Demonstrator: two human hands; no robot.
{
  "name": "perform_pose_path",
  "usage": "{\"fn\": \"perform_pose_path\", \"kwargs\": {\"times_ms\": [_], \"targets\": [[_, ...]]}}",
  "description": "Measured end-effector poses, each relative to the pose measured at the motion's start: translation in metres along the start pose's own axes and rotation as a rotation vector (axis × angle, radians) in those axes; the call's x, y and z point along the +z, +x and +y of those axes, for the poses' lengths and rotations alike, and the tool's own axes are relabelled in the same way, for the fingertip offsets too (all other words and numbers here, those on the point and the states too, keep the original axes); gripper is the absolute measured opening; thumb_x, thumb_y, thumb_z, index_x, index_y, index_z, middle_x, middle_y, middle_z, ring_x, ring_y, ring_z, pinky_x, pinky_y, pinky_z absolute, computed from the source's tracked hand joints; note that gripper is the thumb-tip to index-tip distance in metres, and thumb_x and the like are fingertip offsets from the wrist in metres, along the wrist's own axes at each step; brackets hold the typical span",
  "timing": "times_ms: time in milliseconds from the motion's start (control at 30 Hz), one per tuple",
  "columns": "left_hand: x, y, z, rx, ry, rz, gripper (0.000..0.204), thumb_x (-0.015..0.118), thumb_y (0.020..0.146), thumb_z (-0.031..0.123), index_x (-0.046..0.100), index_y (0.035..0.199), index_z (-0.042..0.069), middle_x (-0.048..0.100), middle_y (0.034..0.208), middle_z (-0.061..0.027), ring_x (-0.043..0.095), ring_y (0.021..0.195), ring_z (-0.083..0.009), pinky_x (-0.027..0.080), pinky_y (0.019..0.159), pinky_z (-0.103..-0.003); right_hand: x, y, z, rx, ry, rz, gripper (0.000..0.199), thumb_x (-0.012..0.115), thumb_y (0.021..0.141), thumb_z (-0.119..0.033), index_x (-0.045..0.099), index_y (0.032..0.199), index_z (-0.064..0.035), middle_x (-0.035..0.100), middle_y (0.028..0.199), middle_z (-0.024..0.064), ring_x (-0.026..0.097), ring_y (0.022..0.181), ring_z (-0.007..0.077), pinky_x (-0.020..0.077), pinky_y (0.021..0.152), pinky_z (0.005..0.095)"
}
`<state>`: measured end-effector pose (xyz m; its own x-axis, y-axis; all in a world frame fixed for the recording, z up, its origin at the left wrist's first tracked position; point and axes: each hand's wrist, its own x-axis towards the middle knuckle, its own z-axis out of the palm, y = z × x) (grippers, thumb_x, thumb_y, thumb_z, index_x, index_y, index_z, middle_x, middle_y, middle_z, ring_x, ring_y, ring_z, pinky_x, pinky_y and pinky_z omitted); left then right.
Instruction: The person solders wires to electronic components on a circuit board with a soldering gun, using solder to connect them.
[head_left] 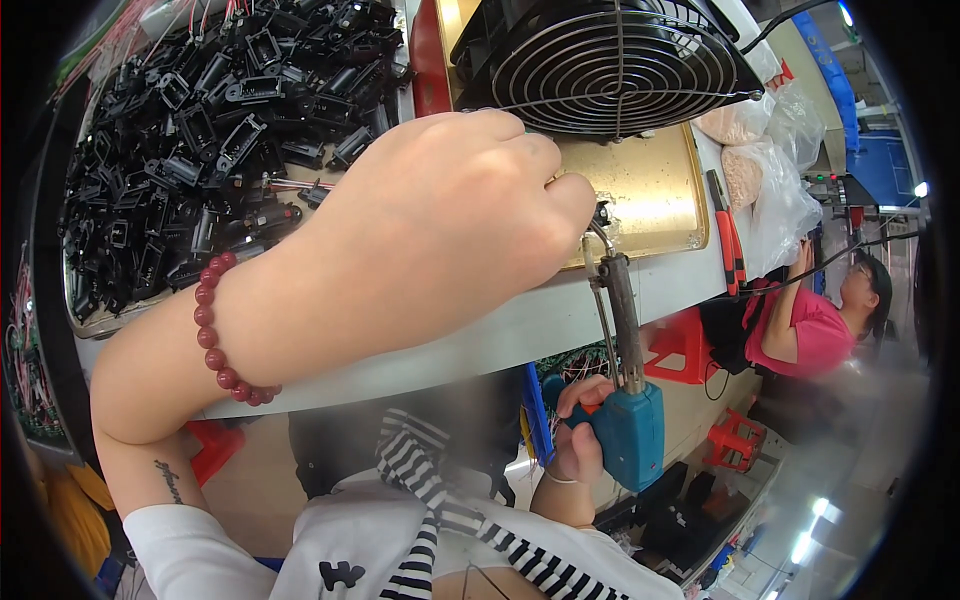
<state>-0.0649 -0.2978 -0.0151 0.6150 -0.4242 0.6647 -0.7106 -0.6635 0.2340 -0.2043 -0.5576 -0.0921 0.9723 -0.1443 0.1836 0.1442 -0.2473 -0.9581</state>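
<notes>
My left hand (470,215), with a red bead bracelet (205,313) on its wrist, reaches over the front of a gold-coloured tray (660,190). Its fingers are closed, mostly hidden behind the back of the hand. At their edge shows a bit of a small black part (601,212), the rest of it out of sight. Below, my right hand (580,440) grips a teal soldering gun (632,435) by its handle, a finger by the orange trigger. The gun points up, its metal tip (596,236) close beside the black part and my left fingers; whether they touch I cannot tell.
A black fan with a wire guard (620,90) stands on the tray. At left, a large tray holds heaped black plastic housings (200,150). Red-handled pliers (728,235) and clear bags (770,180) lie at right. Red stools (680,345) and a seated person in pink (800,325) are beyond.
</notes>
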Motion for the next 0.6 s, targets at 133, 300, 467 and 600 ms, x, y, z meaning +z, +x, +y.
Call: {"fn": "perform_pose_path", "kwargs": {"times_ms": [133, 300, 467, 600], "targets": [[0.0, 0.0, -0.001, 0.002, 0.009, -0.004, 0.015, 0.071, 0.068, 0.004, 0.058, 0.075, 0.004, 0.053, 0.067, -0.0061, 0.057, 0.064, -0.0242, 0.049, 0.057, -0.035, 0.004, 0.003, -0.001, -0.037, -0.003, 0.016, 0.048, 0.074, 0.077, -0.048, 0.056, 0.092, -0.0064, 0.057, 0.077, 0.0034, 0.054, 0.069, 0.0134, 0.0416, 0.063, 0.027], [-0.001, 0.0, 0.0, 0.0, 0.01, -0.014, 0.014, 0.071, 0.068, 0.004, 0.059, 0.076, 0.004, 0.053, 0.067, -0.0061, 0.057, 0.065, -0.0242, 0.049, 0.057, -0.035, 0.014, 0.004, -0.014, 0.068, 0.119, 0.062, 0.056, 0.08, 0.074, -0.045, 0.057, 0.103, -0.0028, 0.054, 0.083, 0.0023, 0.058, 0.066, 0.0131, 0.0446, 0.061, 0.0252], [-0.001, -0.001, 0.0, -0.001, 0.014, -0.013, 0.015, 0.071, 0.068, 0.005, 0.058, 0.076, 0.005, 0.053, 0.068, -0.0059, 0.057, 0.065, -0.0239, 0.049, 0.058, -0.035, 0.018, 0.007, -0.017, 0.041, 0.175, 0.066, 0.062, 0.082, 0.074, -0.042, 0.056, 0.112, -0.0004, 0.053, 0.086, 0.0025, 0.059, 0.064, 0.0135, 0.0449, 0.058, 0.0243], [-0.001, -0.001, 0.0, -0.003, 0.019, -0.022, 0.015, 0.071, 0.068, 0.006, 0.058, 0.075, 0.005, 0.053, 0.068, -0.0058, 0.057, 0.065, -0.0237, 0.049, 0.059, -0.035, 0.017, 0.007, -0.015, 0.001, 0.174, 0.055, 0.06, 0.08, 0.076, -0.042, 0.056, 0.112, -0.0009, 0.056, 0.083, 0.0043, 0.059, 0.064, 0.0132, 0.0447, 0.057, 0.0241]]}}
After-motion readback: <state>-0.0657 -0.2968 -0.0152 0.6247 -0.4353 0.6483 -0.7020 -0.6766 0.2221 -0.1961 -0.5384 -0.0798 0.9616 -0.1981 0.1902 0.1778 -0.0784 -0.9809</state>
